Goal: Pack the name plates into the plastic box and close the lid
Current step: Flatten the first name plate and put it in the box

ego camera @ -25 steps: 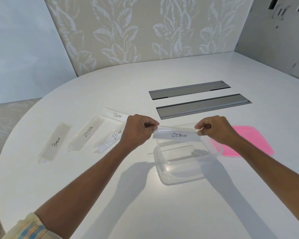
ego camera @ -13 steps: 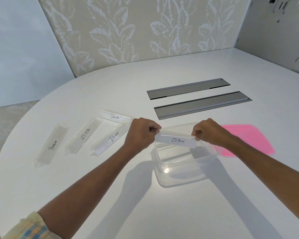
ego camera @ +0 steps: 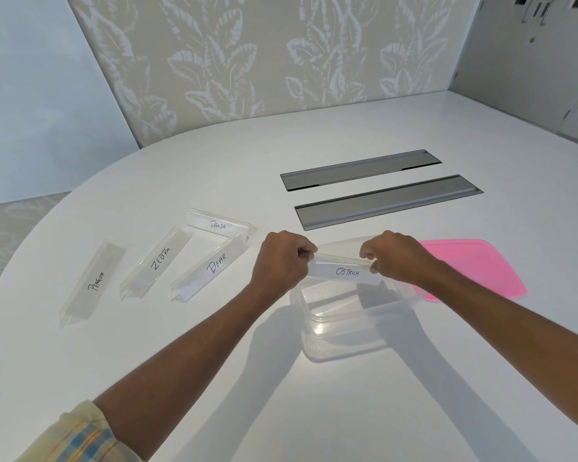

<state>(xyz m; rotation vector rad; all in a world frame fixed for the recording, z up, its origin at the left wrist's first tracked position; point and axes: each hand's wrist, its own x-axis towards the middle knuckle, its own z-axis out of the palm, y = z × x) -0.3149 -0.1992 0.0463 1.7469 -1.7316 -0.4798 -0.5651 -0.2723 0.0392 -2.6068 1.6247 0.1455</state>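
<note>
White table (ego camera: 214,168) with two grey inset panels (ego camera: 361,170) lying side by side in its far half. Clear plastic box (ego camera: 347,331), open, near the table's middle; the pink lid (ego camera: 474,268) lies flat just beyond its right side, partly hidden by the right forearm. Four clear name plates rest on the table left of the box: PENGUIN (ego camera: 92,283) farthest left, then ZEBRA (ego camera: 157,261), BEAR (ego camera: 211,268), and PANDA (ego camera: 219,223) lying crosswise beyond the far ends of the last two (all well outside the box). A fifth plate, OSTRICH (ego camera: 346,271), is held level over the box's far half, label toward the camera; whether it touches the rim cannot be told. Left hand (ego camera: 282,261) pinches the plate's left end, fingers curled closed around it. Right hand (ego camera: 394,258) pinches the right end likewise, thumb and fingertips closed on the plate's edge.
</note>
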